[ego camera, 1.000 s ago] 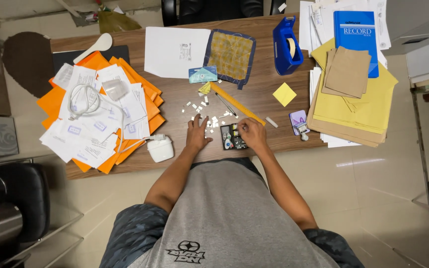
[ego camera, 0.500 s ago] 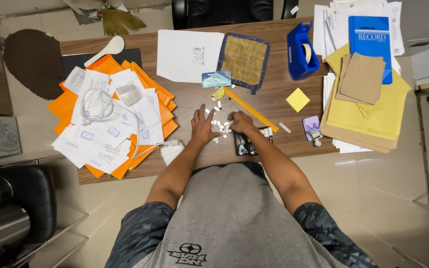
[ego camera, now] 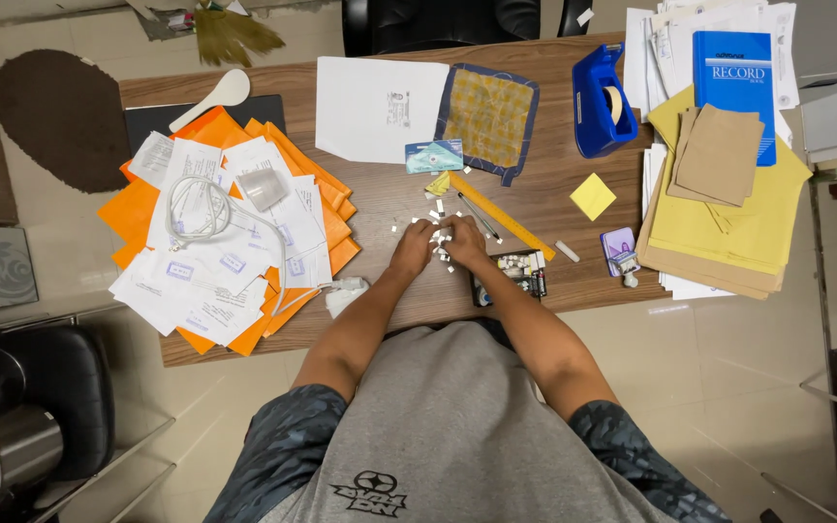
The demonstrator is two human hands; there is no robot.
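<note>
My left hand (ego camera: 412, 247) and my right hand (ego camera: 464, 242) rest close together on the brown wooden desk (ego camera: 535, 189), fingertips meeting over several small white paper scraps (ego camera: 438, 225). The fingers pinch at the scraps, but what sits between them is too small to tell. A yellow ruler (ego camera: 504, 217) and a pencil (ego camera: 478, 215) lie just right of my right hand. A small dark box of items (ego camera: 511, 274) sits beside my right wrist. A small teal card (ego camera: 434, 156) and a yellow folded scrap (ego camera: 438, 184) lie just beyond the scraps.
Orange envelopes and white slips (ego camera: 225, 232) with a coiled white cable (ego camera: 196, 205) fill the left. A white sheet (ego camera: 377, 108), yellow patterned cloth (ego camera: 488, 116) and blue tape dispenser (ego camera: 601, 99) lie at the back. A blue book (ego camera: 733, 82) and brown envelopes (ego camera: 724, 194) are stacked right.
My right hand has slid left from beside the small dark box to meet my left hand over the scraps. The view has shifted slightly.
</note>
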